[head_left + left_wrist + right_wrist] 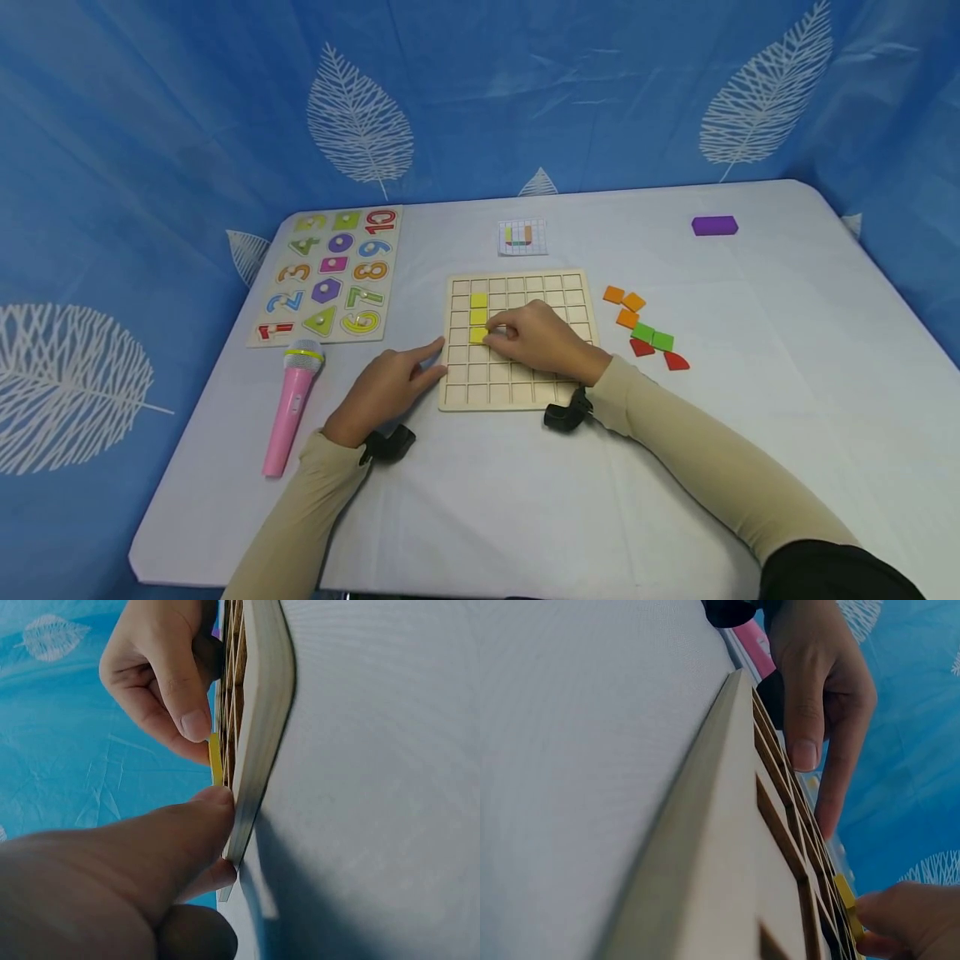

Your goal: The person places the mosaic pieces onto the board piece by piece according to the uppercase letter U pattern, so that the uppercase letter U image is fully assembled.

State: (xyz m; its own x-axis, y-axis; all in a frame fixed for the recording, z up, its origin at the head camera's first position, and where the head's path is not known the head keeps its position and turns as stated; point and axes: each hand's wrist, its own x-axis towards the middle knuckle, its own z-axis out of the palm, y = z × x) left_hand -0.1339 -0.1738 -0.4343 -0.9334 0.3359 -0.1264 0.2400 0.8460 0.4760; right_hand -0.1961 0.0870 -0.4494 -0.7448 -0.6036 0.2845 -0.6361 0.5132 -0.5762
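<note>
A square wooden grid board [517,402] lies flat in the middle of the table. Three yellow square tiles run down one of its left columns, the lowest yellow tile [477,335] at the fingertips of my right hand [542,337]. Thumb and index finger pinch that tile, which shows as a yellow edge [215,759] standing above the grid in the left wrist view. My left hand [386,383] rests its outstretched thumb and index finger on the board's left edge. In the right wrist view the yellow tile [845,900] sits right at the right fingertips.
Right of the board lie orange tiles [613,294], green tiles [662,341] and red pieces [677,361]. A pattern card [522,237] is behind the board, a purple block [714,226] at back right. Left are a number puzzle [322,279] and a pink microphone [288,417].
</note>
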